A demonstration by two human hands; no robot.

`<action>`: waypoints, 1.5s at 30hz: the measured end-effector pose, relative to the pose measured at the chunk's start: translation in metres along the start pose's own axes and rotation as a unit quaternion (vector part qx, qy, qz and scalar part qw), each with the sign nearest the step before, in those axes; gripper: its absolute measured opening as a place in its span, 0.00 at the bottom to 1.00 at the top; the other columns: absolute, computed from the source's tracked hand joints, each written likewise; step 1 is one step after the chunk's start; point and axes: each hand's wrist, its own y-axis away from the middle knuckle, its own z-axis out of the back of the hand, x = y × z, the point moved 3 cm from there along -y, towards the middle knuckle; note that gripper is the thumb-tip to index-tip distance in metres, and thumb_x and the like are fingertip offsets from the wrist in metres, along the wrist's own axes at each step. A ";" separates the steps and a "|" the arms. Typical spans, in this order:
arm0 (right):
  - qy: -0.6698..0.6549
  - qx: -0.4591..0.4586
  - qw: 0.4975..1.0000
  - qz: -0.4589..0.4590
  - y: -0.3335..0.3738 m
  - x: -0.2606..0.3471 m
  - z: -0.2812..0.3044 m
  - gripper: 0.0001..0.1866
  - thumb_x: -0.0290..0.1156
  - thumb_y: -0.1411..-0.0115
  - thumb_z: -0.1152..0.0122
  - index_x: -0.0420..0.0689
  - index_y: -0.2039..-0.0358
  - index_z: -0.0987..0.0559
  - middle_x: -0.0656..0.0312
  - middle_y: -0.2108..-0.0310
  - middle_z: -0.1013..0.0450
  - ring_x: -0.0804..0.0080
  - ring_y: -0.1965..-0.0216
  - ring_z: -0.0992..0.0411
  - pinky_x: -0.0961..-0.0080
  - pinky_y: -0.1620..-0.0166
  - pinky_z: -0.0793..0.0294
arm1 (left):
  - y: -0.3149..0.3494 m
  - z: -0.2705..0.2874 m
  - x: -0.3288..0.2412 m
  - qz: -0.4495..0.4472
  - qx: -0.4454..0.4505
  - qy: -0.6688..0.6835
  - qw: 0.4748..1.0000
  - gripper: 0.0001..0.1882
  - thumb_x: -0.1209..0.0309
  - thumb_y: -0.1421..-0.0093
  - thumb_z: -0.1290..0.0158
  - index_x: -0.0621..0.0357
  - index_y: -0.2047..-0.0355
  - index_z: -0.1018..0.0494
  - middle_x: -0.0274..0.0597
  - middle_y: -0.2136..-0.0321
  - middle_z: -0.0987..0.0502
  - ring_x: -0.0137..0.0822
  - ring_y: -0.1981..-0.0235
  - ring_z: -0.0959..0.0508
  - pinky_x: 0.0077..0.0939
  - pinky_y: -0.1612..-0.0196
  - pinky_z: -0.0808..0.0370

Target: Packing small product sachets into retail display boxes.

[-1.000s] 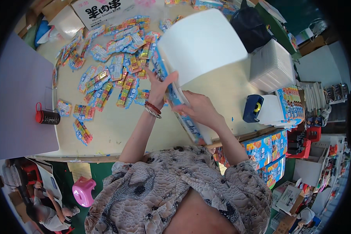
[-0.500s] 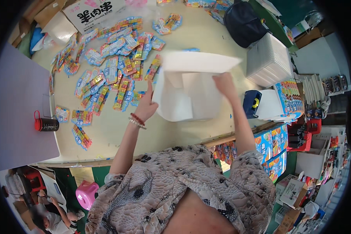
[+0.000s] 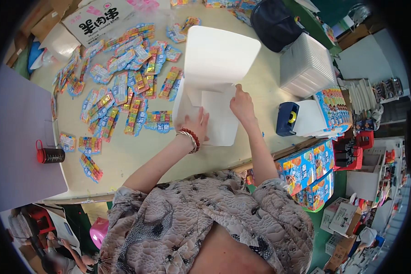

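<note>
A white cardboard box (image 3: pixel 221 55) is partly unfolded on the table in front of me, its large back flap standing up and its folded inner panels showing. My left hand (image 3: pixel 195 124) lies over the box's near left part, fingers spread and pressing on an inner panel. At the right side of the box, my right hand (image 3: pixel 243 105) is closed on the edge near the base of the flap. Left of the box are spread many colourful blister-like packs (image 3: pixel 137 114), blue, yellow and pink, some overlapping.
A stack of white trays (image 3: pixel 306 66) stands at the right beside a dark cap (image 3: pixel 276 25). A blue tape dispenser (image 3: pixel 287 118) sits near the right edge. At the left are a dark bottle with a red lid (image 3: pixel 50 154) and a lilac panel (image 3: pixel 23 137). A printed carton (image 3: pixel 96 23) stands behind.
The box's back flap has swung up and now shows its full face. My left hand has moved from the left edge inward over the panels. My right hand has shifted left.
</note>
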 end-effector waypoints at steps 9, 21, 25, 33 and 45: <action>-0.073 -0.399 0.913 0.040 0.018 -0.056 0.078 0.10 0.25 0.48 0.38 0.44 0.65 0.26 0.57 0.68 0.26 0.56 0.67 0.29 0.67 0.64 0.30 | -0.011 -0.014 0.014 -0.001 -0.026 -0.035 0.999 0.43 0.49 0.43 0.50 0.45 0.34 0.58 0.38 0.32 0.70 0.69 0.41 0.46 0.54 0.45 0.35; 0.058 -0.204 0.962 0.171 -0.058 -0.181 0.261 0.09 0.29 0.49 0.36 0.43 0.66 0.21 0.63 0.66 0.26 0.68 0.59 0.31 0.71 0.54 0.34 | -0.024 -0.036 0.008 0.088 0.027 -0.154 0.984 0.49 0.47 0.53 0.41 0.26 0.35 0.56 0.41 0.33 0.77 0.65 0.39 0.49 0.60 0.44 0.39; -0.021 -0.173 0.976 0.132 -0.059 -0.195 0.270 0.07 0.27 0.47 0.37 0.40 0.67 0.21 0.65 0.69 0.26 0.76 0.67 0.30 0.78 0.63 0.33 | -0.022 -0.020 0.010 0.037 0.033 -0.118 0.992 0.48 0.48 0.54 0.40 0.33 0.36 0.51 0.42 0.32 0.70 0.65 0.36 0.57 0.56 0.41 0.42; -0.088 -0.009 0.991 0.100 -0.083 -0.215 0.285 0.06 0.27 0.46 0.37 0.41 0.69 0.22 0.69 0.73 0.28 0.82 0.69 0.33 0.83 0.62 0.33 | -0.026 -0.027 0.017 -0.052 0.016 -0.083 0.995 0.44 0.53 0.48 0.44 0.54 0.36 0.51 0.47 0.33 0.65 0.52 0.32 0.61 0.54 0.36 0.50; -0.088 0.065 0.994 0.007 -0.097 -0.240 0.297 0.07 0.31 0.44 0.37 0.41 0.71 0.21 0.71 0.74 0.28 0.84 0.70 0.35 0.83 0.63 0.35 | -0.021 -0.023 -0.001 -0.044 0.011 -0.086 0.995 0.43 0.63 0.47 0.45 0.60 0.37 0.55 0.54 0.34 0.67 0.58 0.34 0.59 0.49 0.37 0.45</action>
